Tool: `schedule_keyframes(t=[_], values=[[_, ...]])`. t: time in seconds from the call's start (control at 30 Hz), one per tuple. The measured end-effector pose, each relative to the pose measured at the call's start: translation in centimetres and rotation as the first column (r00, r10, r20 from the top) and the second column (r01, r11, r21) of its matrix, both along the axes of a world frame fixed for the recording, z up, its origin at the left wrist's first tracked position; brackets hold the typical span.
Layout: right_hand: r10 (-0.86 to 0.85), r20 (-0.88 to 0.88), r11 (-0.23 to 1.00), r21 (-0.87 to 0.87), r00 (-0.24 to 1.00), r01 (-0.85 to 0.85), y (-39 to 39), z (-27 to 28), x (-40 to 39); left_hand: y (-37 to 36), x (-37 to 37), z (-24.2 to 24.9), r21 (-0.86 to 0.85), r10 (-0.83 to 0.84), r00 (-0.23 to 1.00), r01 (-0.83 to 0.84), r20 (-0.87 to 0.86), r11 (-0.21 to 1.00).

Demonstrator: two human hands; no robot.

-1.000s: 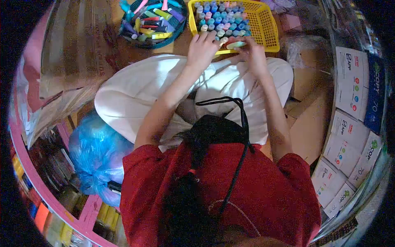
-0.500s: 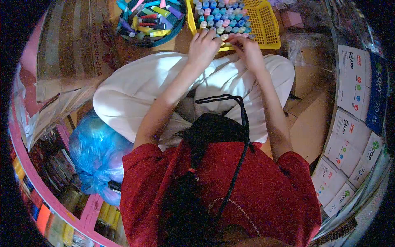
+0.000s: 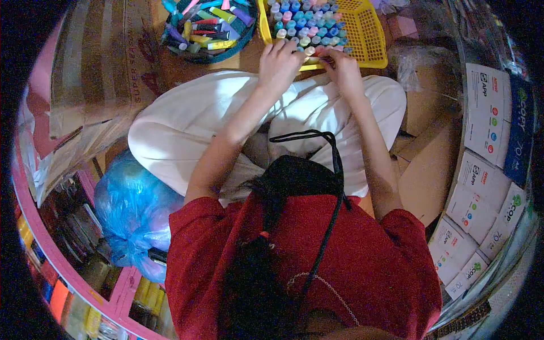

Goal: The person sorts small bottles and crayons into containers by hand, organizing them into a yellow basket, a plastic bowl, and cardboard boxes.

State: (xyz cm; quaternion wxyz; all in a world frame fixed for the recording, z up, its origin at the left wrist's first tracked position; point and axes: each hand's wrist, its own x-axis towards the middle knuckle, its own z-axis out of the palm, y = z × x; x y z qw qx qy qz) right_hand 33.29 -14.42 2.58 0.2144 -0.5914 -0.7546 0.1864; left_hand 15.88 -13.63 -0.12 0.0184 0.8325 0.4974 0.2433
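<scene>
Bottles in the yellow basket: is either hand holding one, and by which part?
It cannot be told: the left hand and right hand are at the nearest bottles, but any grip is unclear.

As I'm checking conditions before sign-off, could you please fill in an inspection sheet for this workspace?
Surface: brown floor, unevenly lit.
Job's things: capped bottles packed upright in a yellow basket; bare mesh shows at its right.
Clutter: mixed tubes jumbled in a round tray; blue plastic bag beside the left knee.
Grippers: bare left hand and right hand at the basket's near edge; grip unclear.
Cables: nothing seen; a black cord hangs over the red shirt.
Surroundings: cardboard box left, printed white cartons right.
</scene>
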Motion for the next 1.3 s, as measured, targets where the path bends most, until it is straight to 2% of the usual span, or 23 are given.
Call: schedule_keyframes(t=[0.23,0.33,0.43,0.47,0.57,0.63,0.73,0.83,0.93,1.03,1.07,1.13,1.23,1.3], values=[[-0.006,-0.062,0.998,0.065,0.998,0.010,-0.6,0.3,-0.1,-0.2,0.0,0.5,-0.013,0.019,1.000,-0.019,0.002,1.000],[0.011,-0.038,0.996,0.086,0.999,-0.008,-0.5,-0.8,0.4,-0.4,-0.3,1.1,0.009,0.020,0.997,-0.021,0.077,1.000],[-0.012,-0.194,0.997,0.071,0.981,0.026,-0.7,-1.4,0.5,-0.1,-1.4,2.8,-0.033,0.051,0.982,-0.045,0.180,0.998],[0.008,-0.130,0.992,0.123,0.991,0.009,-0.7,-1.3,0.6,0.6,-2.2,3.1,-0.038,0.062,0.974,-0.055,0.220,0.998],[-0.016,-0.142,0.987,0.154,0.990,0.038,-0.8,-1.2,0.8,3.1,-6.5,3.9,0.029,0.200,0.962,-0.209,0.184,0.978],[-0.066,-0.132,0.981,0.171,0.989,0.088,-1.0,-0.8,0.7,4.6,-10.1,3.5,-0.031,0.309,0.951,-0.308,0.013,0.951],[-0.108,-0.163,0.978,0.161,0.981,0.134,-1.5,0.3,0.4,6.0,-13.1,1.3,-0.196,0.355,0.873,-0.432,-0.334,0.880],[-0.123,-0.196,0.973,0.169,0.973,0.157,-1.5,0.7,0.2,5.7,-13.5,-1.7,-0.021,0.409,0.806,-0.461,-0.429,0.887],[-0.164,-0.228,0.966,0.162,0.960,0.204,-1.4,0.3,0.5,6.2,-14.5,-3.6,0.117,0.331,0.841,-0.312,-0.428,0.943],[-0.170,-0.316,0.958,0.171,0.934,0.232,-1.4,0.5,1.0,6.9,-14.6,-3.8,0.025,0.360,0.810,-0.394,-0.462,0.919],[-0.163,-0.353,0.954,0.181,0.921,0.238,-1.3,0.7,1.2,6.8,-14.6,-3.7,-0.025,0.376,0.817,-0.429,-0.437,0.903],[-0.203,-0.452,0.958,0.092,0.869,0.272,-1.7,0.9,1.7,5.1,-14.2,-0.5,-0.132,0.406,0.827,-0.486,-0.389,0.864],[-0.247,-0.525,0.958,-0.005,0.815,0.286,-2.8,2.4,1.6,2.0,-13.6,4.2,-0.277,0.456,0.879,-0.477,-0.138,0.834],[-0.234,-0.567,0.968,-0.062,0.790,0.242,-3.0,2.6,0.9,0.7,-12.1,5.0,-0.386,0.369,0.899,-0.263,0.235,0.884]])
